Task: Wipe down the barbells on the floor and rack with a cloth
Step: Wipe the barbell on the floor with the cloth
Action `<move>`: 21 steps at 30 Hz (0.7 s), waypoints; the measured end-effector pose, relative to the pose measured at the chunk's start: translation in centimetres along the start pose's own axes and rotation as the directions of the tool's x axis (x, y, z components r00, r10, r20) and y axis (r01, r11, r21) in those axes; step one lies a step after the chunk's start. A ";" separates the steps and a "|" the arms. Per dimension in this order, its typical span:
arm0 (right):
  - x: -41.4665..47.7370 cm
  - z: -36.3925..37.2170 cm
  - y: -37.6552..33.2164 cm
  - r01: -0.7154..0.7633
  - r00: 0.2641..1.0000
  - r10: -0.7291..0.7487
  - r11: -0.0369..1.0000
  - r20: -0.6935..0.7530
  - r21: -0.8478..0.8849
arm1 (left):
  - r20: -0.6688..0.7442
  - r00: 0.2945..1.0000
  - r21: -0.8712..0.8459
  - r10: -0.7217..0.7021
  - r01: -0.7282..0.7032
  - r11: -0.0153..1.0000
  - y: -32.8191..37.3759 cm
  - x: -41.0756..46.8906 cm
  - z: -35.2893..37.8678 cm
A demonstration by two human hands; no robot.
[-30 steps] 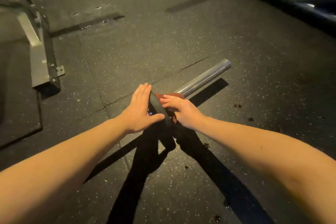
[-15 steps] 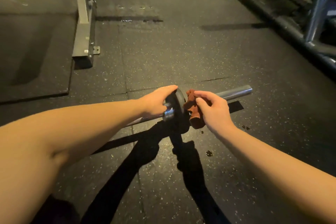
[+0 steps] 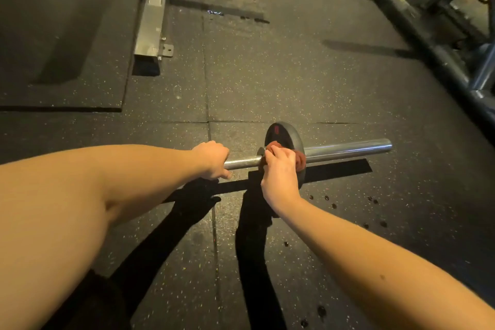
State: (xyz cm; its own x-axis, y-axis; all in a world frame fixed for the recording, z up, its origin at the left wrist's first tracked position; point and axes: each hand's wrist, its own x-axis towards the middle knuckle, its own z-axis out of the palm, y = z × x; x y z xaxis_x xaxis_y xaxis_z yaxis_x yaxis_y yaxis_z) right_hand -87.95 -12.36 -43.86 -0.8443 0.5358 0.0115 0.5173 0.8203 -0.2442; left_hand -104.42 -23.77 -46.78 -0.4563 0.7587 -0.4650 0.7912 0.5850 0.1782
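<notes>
speckled black rubber floor (image 3: 267,75) runs under everything, and the plate (image 3: 285,134) is my marker for the rest. far beyond the plate to its right stands the dark rack frame (image 3: 417,24); far beyond it to the left lies a grey steel beam (image 3: 151,8), bolted down. the barbell (image 3: 348,149) lies flat on the floor and passes through the plate. its bare chrome sleeve sticks out to the plate's right and its knurled shaft runs off to the plate's left. the plate itself is small and black, standing on its edge.

half a second ago my left hand (image 3: 211,159) was cupped on the plate and my right hand (image 3: 280,171) held the cloth (image 3: 300,160) on the sleeve side. now my left hand has come off the plate and is clenched round the shaft just left of it. my right hand has carried the red-brown cloth over to the collar, hard against the plate, and pinches it in a bunch. i cannot tell whether the cloth wraps fully round the bar.

i read this as the wipe moving from the sleeve to the collar and shaft, with my left hand stopping the bar from rolling. the shaft under and past my left hand looks yet to be done.
</notes>
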 end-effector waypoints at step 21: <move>2.5 1.6 -2.0 -0.134 0.977 0.157 0.978 0.142 -0.162 | -0.109 0.993 -0.143 0.039 -0.054 0.988 1.9 0.6 0.0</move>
State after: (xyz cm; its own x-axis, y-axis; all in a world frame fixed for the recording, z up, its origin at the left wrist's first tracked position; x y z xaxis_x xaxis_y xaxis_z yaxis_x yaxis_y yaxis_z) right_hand -91.34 -12.96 -44.91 -0.7637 0.6243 -0.1644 0.6414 0.7627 -0.0835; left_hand -103.18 -22.18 -46.75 -0.4668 0.8074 -0.3608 0.7485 0.5781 0.3250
